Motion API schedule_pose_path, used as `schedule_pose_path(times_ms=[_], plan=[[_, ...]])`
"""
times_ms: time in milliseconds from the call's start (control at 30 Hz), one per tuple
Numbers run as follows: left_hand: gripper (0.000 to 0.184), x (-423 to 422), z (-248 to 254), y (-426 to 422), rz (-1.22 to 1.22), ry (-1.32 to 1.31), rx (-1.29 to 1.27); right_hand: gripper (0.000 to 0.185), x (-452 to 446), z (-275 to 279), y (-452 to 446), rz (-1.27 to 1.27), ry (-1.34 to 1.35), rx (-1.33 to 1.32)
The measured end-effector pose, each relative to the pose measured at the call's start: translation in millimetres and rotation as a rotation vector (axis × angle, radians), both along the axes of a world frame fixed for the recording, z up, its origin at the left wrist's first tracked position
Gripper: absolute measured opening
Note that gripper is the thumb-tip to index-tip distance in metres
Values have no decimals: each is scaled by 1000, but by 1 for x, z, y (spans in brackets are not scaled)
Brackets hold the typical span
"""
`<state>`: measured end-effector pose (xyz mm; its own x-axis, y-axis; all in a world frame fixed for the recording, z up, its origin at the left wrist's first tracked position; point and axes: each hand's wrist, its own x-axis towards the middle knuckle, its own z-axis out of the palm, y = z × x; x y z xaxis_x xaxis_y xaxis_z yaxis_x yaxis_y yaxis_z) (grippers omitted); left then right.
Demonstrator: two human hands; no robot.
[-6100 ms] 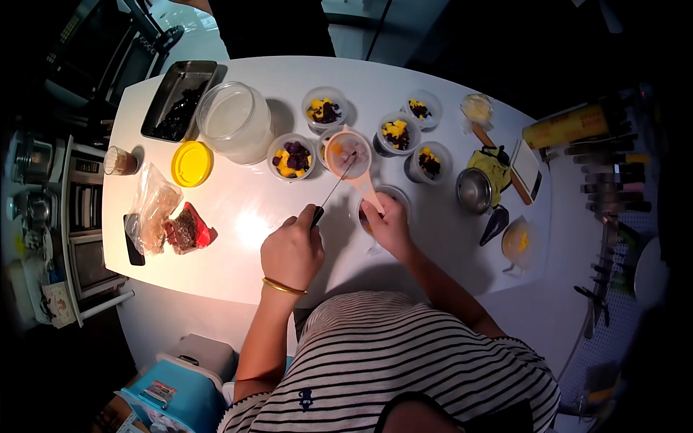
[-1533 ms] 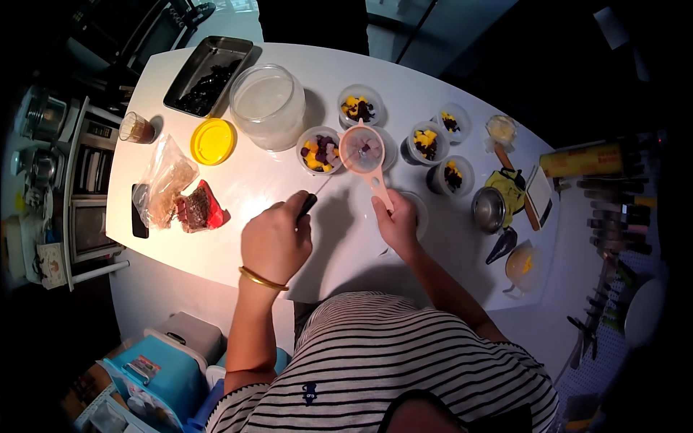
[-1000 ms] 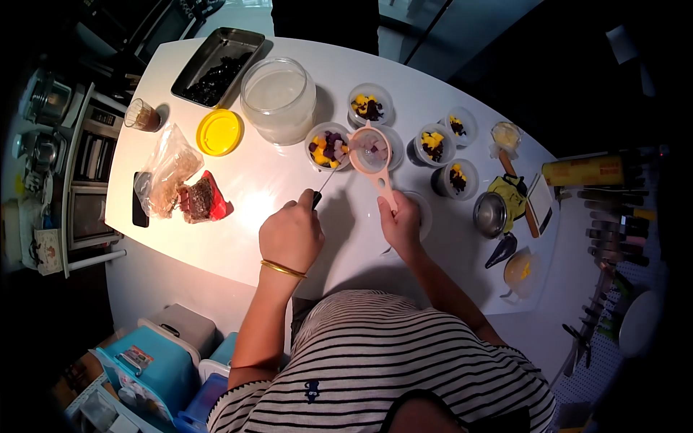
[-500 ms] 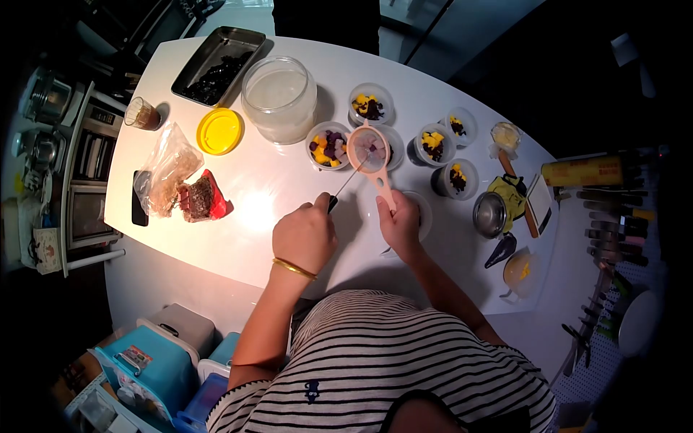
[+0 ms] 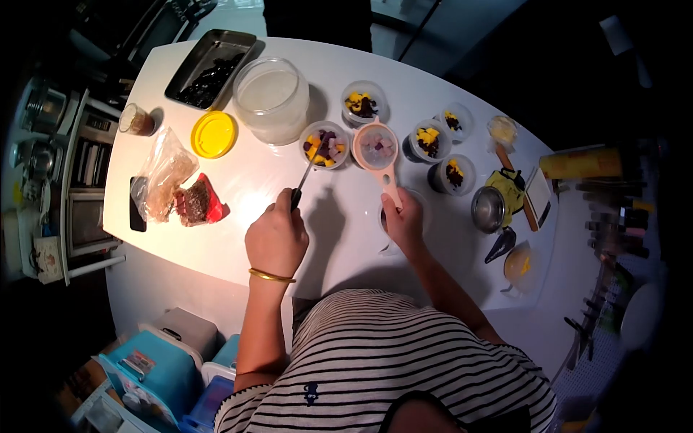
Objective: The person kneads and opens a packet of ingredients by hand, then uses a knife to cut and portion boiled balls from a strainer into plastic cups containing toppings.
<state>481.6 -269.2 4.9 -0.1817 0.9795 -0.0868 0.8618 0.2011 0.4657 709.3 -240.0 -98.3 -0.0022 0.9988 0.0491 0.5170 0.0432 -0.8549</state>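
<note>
My left hand [image 5: 277, 234], wearing a gold bangle, is closed round the black handle of a thin metal utensil [image 5: 306, 177]. The utensil's far end reaches the cup of yellow, purple and pale cubes [image 5: 326, 146]; its tip is too small to make out. In my right hand [image 5: 403, 219] is the handle of a pink strainer [image 5: 388, 180]. Pale and purple cubes [image 5: 377, 147] lie in the strainer's bowl, which sits over a clear cup mostly hidden beneath it. Close by stand another cup with yellow and dark pieces [image 5: 363, 105] and a similar cup [image 5: 427, 141].
A large clear tub [image 5: 271, 101] stands at the back, beside a metal tray of dark jelly-like pieces [image 5: 213, 72]. Left are a yellow lid [image 5: 214, 134], a plastic bag [image 5: 164, 177] and a glass [image 5: 137, 121]. A metal bowl [image 5: 489, 209] is at right.
My left hand has moved left with the utensil, whose tip has gone from the strainer to the cup of cubes. The strainer has shifted slightly right and stays in my right hand.
</note>
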Motion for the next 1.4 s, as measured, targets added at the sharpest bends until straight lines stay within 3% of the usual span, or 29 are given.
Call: schedule_pose_path(times_ms=[167,333,567,667,1033,1133,1400], plan=[[31,24,5,5,-220,-126,157,17,23,19,-6,-57,41,-49],[30,77,5,12,-344,-175,39,19,45,25,-13,-102,145,-190],[31,91,-17,22,-345,-73,4,19,53,14,-18,-95,203,-238],[31,88,-20,24,-337,-30,-16,14,47,18,-14,-83,302,-112],[31,73,-6,21,-288,-101,14,17,44,20,-10,-89,250,-78],[30,72,-12,27,-327,-56,-76,17,39,29,-8,-70,241,-65],[28,72,-19,25,-296,-33,27,18,36,31,-11,-85,114,-37]])
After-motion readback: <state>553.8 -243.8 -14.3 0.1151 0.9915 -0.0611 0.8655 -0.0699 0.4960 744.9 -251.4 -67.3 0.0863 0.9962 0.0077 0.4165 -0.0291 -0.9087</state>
